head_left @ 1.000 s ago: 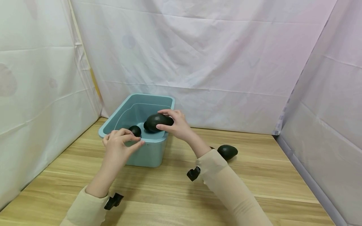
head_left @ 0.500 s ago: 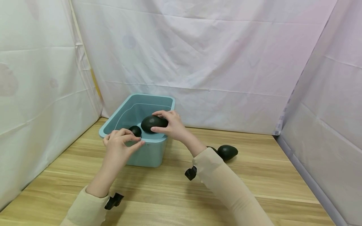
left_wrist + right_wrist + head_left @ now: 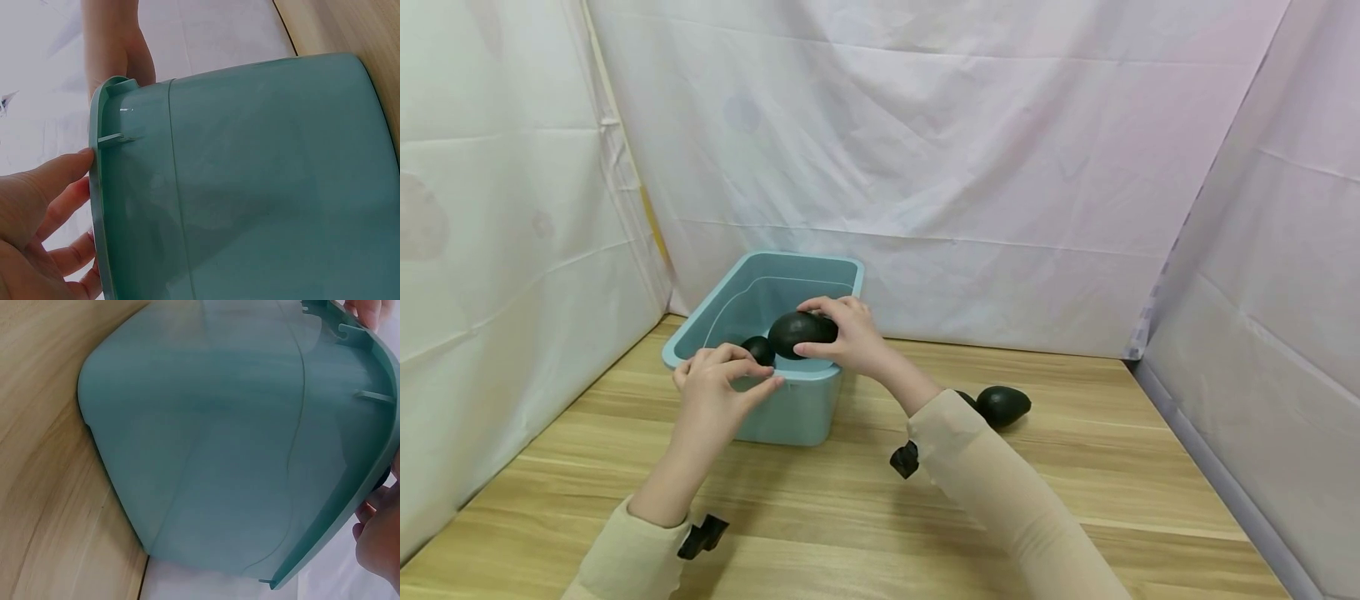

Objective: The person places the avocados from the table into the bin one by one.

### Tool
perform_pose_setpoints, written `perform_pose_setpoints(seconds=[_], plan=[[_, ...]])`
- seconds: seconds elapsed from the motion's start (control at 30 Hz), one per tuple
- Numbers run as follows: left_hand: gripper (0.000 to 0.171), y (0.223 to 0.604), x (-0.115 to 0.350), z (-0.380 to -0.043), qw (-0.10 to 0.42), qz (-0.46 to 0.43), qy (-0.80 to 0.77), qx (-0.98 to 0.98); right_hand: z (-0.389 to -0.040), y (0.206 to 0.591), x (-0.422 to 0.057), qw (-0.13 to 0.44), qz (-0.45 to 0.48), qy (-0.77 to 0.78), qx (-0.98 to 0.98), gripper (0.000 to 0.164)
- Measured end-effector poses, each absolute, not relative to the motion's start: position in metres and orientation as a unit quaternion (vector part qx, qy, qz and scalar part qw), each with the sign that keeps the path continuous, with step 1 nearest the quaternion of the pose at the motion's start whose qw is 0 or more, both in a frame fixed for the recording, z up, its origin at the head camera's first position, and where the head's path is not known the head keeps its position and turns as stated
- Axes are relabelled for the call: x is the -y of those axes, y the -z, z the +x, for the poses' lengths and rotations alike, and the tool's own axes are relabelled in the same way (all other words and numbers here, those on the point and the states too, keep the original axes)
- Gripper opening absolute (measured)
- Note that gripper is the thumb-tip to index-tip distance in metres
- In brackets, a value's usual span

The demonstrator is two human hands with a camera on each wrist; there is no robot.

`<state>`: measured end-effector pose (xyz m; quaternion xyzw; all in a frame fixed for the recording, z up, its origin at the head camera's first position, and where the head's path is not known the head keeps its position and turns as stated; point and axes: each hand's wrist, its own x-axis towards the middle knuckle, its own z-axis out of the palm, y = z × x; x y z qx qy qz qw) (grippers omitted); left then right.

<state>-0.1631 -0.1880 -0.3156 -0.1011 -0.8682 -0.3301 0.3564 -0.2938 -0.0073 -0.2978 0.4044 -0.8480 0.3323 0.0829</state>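
Note:
A dark green avocado (image 3: 797, 333) is gripped in my right hand (image 3: 853, 337), thumb on the near side and fingers over the top, inside the near right corner of the blue tub (image 3: 793, 412). Just to its left in the tub lies another avocado (image 3: 758, 350), partly hidden by my left hand (image 3: 711, 383). That hand holds the tub's near rim; in the left wrist view its thumb (image 3: 72, 165) meets the rim and the fingertips pass behind it. In the right wrist view the tub's side wall (image 3: 200, 437) hides most of the held avocado.
Right of the tub, an avocado (image 3: 1003, 406) lies on the wooden table (image 3: 820, 517), with a second avocado (image 3: 966, 399) mostly hidden behind my right sleeve. White cloth (image 3: 925, 167) walls in the back and both sides.
My right hand has moved left and slightly down with its avocado, now beside the one in the tub and covering another seen there earlier. My left hand has stayed in place.

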Motion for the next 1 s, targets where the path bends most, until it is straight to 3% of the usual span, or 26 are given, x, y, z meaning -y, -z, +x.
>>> perform_pose_setpoints(seconds=[0.53,1.0], plan=[[0.016,0.3144,0.1876,-0.1625,0.359,-0.104,0.330,0.867,-0.2977,0.2952,0.0070,0.061,0.418,-0.296,0.857,0.050],[0.017,0.3171,0.1883,-0.1644,0.364,-0.112,0.328,0.864,-0.2973,0.2933,0.0007,0.009,0.417,-0.289,0.862,0.063]])
